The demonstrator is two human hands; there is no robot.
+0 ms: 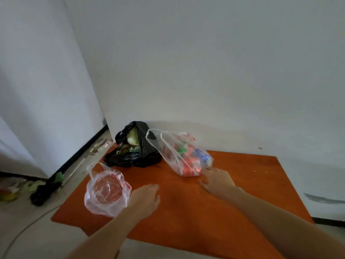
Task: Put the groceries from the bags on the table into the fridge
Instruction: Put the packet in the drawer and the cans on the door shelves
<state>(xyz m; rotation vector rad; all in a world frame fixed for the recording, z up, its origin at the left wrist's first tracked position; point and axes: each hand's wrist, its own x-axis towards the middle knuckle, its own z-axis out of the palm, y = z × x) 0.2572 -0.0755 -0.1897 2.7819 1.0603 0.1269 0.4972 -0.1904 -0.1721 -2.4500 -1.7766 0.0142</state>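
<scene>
Three bags sit on an orange table (186, 212). A black bag (136, 146) with green produce showing stands at the back left. Beside it lies a clear bag (184, 154) of red, green and blue packages. A second clear bag (107, 191) holding something round and red rests at the front left. My left hand (145, 199) hovers flat and empty just right of that front bag. My right hand (216, 181) is spread, fingertips next to the lower end of the clear bag of packages, holding nothing.
White walls close off the back and right. A white panel (37, 109) stands to the left. On the floor at the left lie a dark bag (44, 189), green scraps and a grey cable (28, 227).
</scene>
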